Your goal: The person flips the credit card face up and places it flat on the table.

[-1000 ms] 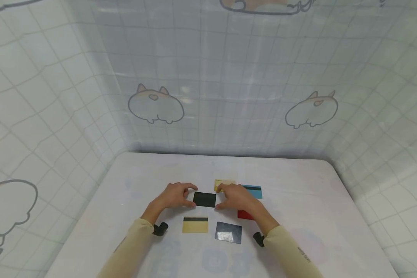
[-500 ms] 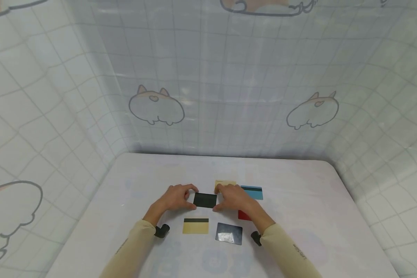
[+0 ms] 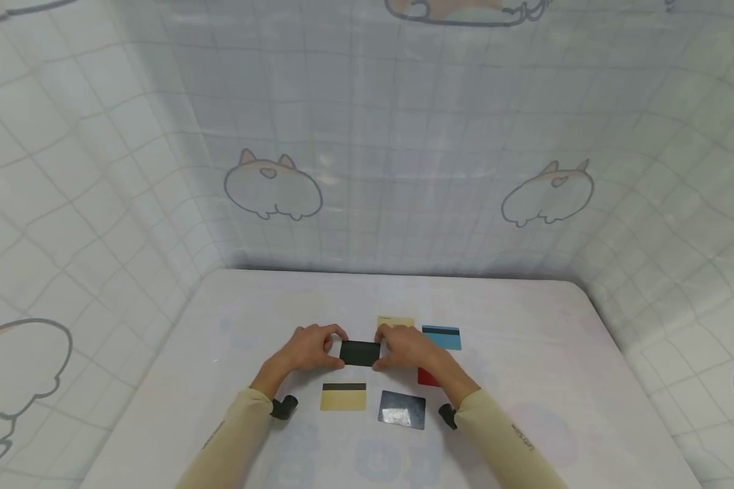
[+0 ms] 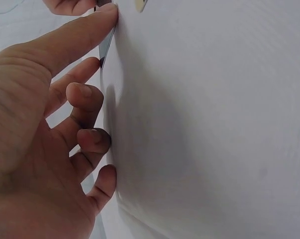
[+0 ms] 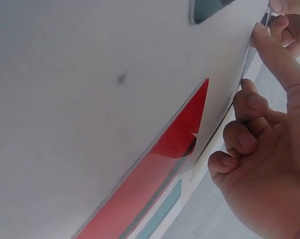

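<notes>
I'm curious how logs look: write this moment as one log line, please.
left hand: holding black card, left end | right hand: holding its right end | gray card: flat on table

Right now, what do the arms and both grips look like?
The left sleeve and right sleeve are pale cream, each with dark print too small to read. A stubby black piece pokes out beside the left sleeve, another beside the right. The left grip and right grip are bare: five fingers each, no gloves.
</notes>
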{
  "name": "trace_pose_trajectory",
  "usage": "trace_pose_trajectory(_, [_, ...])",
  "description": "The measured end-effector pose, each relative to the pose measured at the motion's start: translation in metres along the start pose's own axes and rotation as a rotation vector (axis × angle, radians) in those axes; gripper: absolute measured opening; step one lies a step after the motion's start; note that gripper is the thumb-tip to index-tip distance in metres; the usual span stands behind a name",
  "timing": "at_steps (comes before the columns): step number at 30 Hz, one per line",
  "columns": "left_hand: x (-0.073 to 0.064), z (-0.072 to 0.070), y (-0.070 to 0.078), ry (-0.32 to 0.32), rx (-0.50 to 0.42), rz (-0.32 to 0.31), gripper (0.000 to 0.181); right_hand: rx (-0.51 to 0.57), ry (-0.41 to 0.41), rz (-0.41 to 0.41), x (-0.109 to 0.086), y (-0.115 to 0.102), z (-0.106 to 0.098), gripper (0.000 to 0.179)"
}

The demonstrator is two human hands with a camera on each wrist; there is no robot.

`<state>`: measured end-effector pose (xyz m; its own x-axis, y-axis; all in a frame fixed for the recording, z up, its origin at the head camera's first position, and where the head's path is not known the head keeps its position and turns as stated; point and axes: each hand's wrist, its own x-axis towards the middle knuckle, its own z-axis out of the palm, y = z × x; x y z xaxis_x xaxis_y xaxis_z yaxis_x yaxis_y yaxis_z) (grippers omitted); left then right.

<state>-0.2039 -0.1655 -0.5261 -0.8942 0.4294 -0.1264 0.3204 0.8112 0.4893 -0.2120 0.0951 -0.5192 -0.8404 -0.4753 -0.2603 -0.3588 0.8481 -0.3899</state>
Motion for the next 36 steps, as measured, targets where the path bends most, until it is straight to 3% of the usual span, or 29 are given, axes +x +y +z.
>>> trace_pose_trajectory(24, [-0.011, -0.002, 0.002, -0.054, -0.052, 0.016, 0.056, 0.028, 0.011, -0.031, -0.01, -0.007, 0.006, 0.056])
trace_pose_trajectory(36, [-0.015, -0.002, 0.0, -0.035, -0.023, 0.023, 0.056, -0.012, 0.032, -0.014, -0.011, -0.011, 0.009, 0.057])
